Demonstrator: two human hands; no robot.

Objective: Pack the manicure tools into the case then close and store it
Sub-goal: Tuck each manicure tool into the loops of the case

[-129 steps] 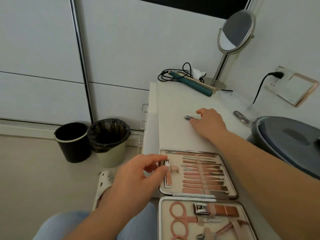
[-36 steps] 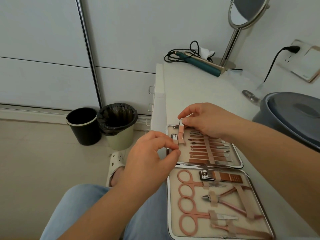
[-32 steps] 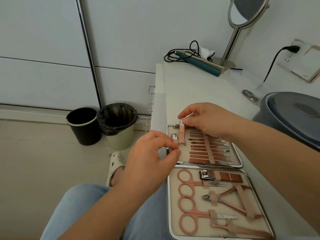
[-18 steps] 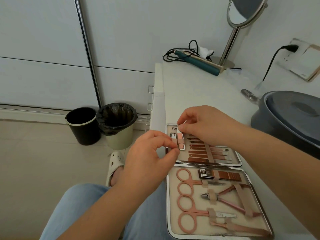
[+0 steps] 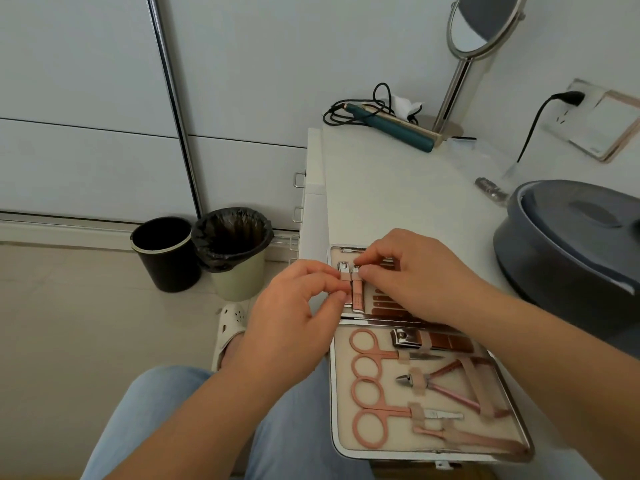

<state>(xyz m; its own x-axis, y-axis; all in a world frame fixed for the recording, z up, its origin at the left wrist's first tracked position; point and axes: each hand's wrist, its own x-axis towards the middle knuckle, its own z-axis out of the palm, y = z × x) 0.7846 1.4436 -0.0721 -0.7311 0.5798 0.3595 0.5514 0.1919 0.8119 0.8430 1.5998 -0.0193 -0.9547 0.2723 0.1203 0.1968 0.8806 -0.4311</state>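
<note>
An open, silver-framed manicure case with a cream lining lies at the near left edge of the white tabletop, its two halves hinged across the middle. Both hands work at the far half's left end. The right hand has thumb and forefinger curled together, pinching the top of a small rose-gold nail clipper that stands lengthwise in the far half, near its left rim. The left hand pinches with curled thumb and forefinger a narrow pink elastic strap that crosses the clipper; its other fingers are folded loosely toward the palm. A second small clipper sits just beside the first, nearer the rim. In the near half, rose-gold scissors, a large clipper and cuticle nippers lie under their straps. At the tabletop's far edge rest a teal hair straightener and a round standing mirror.
</note>
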